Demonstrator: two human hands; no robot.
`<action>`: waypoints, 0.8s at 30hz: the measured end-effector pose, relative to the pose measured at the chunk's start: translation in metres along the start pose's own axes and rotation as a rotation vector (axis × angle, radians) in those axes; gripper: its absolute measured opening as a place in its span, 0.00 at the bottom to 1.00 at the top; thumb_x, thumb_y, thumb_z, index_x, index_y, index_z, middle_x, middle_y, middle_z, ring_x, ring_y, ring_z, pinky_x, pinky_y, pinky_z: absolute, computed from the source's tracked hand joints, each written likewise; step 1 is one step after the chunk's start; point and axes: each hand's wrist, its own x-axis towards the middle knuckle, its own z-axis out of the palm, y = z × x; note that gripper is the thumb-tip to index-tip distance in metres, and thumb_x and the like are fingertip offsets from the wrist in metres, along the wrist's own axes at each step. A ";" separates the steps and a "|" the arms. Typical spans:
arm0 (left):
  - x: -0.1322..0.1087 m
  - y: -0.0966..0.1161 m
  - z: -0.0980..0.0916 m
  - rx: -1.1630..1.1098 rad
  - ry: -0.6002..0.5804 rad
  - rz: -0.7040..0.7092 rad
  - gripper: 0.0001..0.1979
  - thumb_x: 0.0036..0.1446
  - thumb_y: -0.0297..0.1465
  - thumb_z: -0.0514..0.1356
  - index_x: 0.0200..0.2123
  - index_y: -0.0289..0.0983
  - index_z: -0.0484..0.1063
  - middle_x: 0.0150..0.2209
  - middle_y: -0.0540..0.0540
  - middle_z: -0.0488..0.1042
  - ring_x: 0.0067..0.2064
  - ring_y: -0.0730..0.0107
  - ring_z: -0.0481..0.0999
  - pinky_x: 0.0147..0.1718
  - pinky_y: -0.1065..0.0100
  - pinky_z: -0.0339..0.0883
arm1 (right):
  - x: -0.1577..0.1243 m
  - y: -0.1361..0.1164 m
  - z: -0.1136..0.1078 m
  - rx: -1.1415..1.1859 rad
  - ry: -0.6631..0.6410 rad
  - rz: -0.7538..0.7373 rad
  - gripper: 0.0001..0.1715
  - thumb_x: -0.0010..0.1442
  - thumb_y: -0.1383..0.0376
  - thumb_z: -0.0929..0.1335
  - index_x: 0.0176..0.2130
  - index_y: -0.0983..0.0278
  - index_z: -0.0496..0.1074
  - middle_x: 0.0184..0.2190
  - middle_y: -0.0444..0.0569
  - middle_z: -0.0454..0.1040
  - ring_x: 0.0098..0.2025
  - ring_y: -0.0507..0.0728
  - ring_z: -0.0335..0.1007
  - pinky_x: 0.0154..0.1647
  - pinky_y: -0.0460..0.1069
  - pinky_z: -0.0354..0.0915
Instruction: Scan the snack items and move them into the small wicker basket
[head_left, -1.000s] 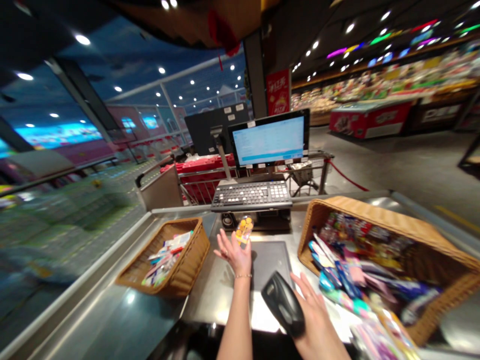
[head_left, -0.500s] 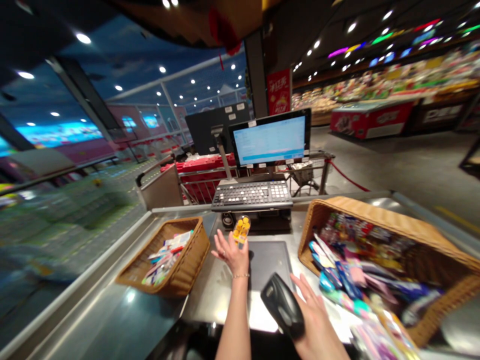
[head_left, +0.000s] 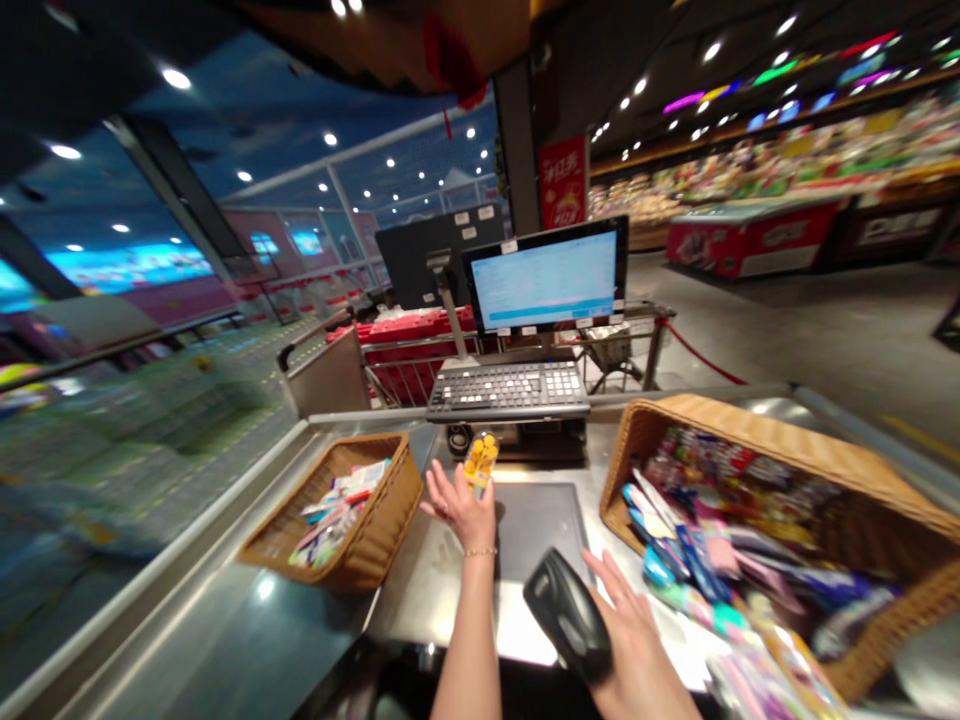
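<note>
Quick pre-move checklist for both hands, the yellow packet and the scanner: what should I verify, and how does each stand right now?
1. Left hand has the yellow packet: ok, pinched upright at the fingertips above the counter.
2. Right hand has the black scanner: ok, it lies across the palm.
3. Scanner window faces the packet: cannot tell, the window is hidden.
4. Barcode on the packet turned toward the scanner: cannot tell, too small.
5. Monitor is lit: ok, though the text is unreadable.
6. Small basket on the left has room: ok, only partly filled.
</note>
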 end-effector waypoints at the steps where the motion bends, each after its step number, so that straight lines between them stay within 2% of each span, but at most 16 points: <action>1: 0.000 0.000 0.000 0.000 0.003 -0.001 0.23 0.55 0.40 0.64 0.51 0.34 0.74 0.66 0.28 0.61 0.69 0.40 0.53 0.62 0.29 0.44 | 0.000 0.000 0.000 -0.001 0.000 -0.001 0.35 0.51 0.69 0.66 0.59 0.63 0.69 0.72 0.59 0.53 0.74 0.73 0.37 0.66 0.76 0.53; 10: 0.002 -0.005 0.000 0.004 0.025 0.001 0.23 0.56 0.41 0.63 0.50 0.33 0.74 0.66 0.27 0.60 0.69 0.39 0.53 0.62 0.29 0.44 | -0.001 -0.001 -0.001 0.019 0.016 -0.017 0.34 0.49 0.70 0.66 0.57 0.64 0.71 0.71 0.60 0.55 0.74 0.74 0.39 0.66 0.77 0.52; 15: 0.003 -0.007 0.001 0.014 0.043 0.008 0.23 0.56 0.42 0.63 0.50 0.33 0.75 0.66 0.28 0.61 0.68 0.39 0.54 0.62 0.30 0.45 | -0.002 -0.002 -0.001 0.012 0.014 -0.026 0.35 0.51 0.70 0.66 0.59 0.63 0.69 0.71 0.59 0.55 0.74 0.73 0.39 0.67 0.77 0.51; 24: 0.006 -0.012 0.000 0.008 0.059 -0.007 0.23 0.56 0.42 0.62 0.50 0.34 0.75 0.66 0.28 0.61 0.68 0.41 0.54 0.64 0.33 0.40 | -0.002 -0.005 -0.006 -0.018 -0.010 -0.053 0.35 0.53 0.68 0.66 0.61 0.63 0.68 0.71 0.61 0.53 0.74 0.74 0.39 0.66 0.77 0.52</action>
